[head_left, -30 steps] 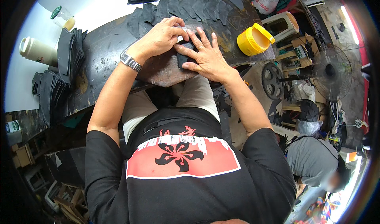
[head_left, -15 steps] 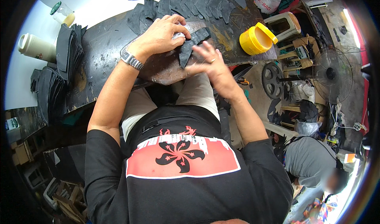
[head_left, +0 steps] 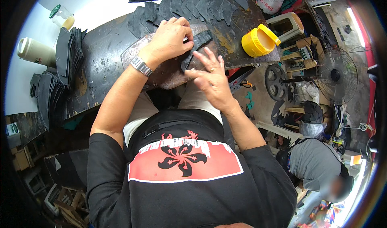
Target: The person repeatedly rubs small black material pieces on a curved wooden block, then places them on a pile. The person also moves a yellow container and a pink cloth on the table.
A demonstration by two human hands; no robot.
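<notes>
On a brown, worn board (head_left: 165, 77) lies a bent black piece (head_left: 202, 37), leather-like, with a broad upper end and a narrower lower arm. My left hand (head_left: 171, 38) rests at its left side, fingers curled together; whatever they hold is hidden by the hand. My right hand (head_left: 213, 77) is spread at the right of the piece. One fingertip is close to its lower tip, and I cannot tell if it touches. Beyond the board, several similar black cut pieces (head_left: 177, 7) overlap in a row.
A yellow tub (head_left: 253, 44) with its lid tilted stands at the table's right edge. Stacks of black pieces (head_left: 50, 93), a pale container (head_left: 36, 52) and a jar (head_left: 60, 16) are at the left. A fan (head_left: 334, 75) and a bending person (head_left: 314, 163) are at the right.
My right hand has moved slightly down and left, and its fingers look less blurred. The black piece's lower arm looks narrower and more bent. A whitish thing seen at my left fingers is now hidden.
</notes>
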